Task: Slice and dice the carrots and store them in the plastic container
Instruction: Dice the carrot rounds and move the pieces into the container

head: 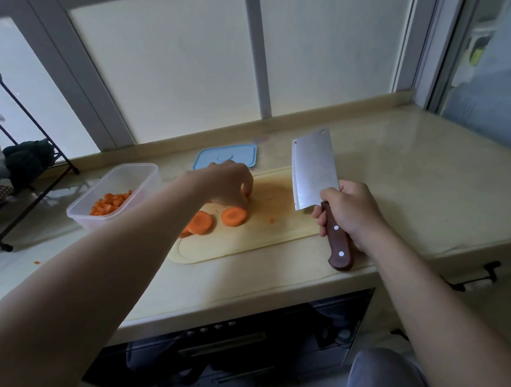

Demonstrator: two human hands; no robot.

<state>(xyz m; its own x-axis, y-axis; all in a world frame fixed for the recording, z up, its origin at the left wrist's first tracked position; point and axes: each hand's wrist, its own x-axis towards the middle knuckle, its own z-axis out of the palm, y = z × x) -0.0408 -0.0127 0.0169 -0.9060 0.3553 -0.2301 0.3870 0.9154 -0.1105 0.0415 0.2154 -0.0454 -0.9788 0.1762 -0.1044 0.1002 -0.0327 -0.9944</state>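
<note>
**Bench layout.** The cutting board (276,233) lies near the front edge of the bench (412,178). The plastic container (115,183) stands just beside the board, toward the left edge, uncovered and partly filled with diced carrot (110,205). The blue lid (225,156) lies flat behind the board, near the rear edge.

**Left hand.** The left hand (228,183) is on the board, fingers curled down round a carrot piece (246,195); only a small orange part of it shows. Two round carrot slices (234,216) lie flat just in front of this hand.

**Right hand.** The right hand (351,210) grips the wooden handle of the cleaver (313,172), all fingers wrapped round it. The blade is raised above the right end of the board, flat side toward the camera.
</note>
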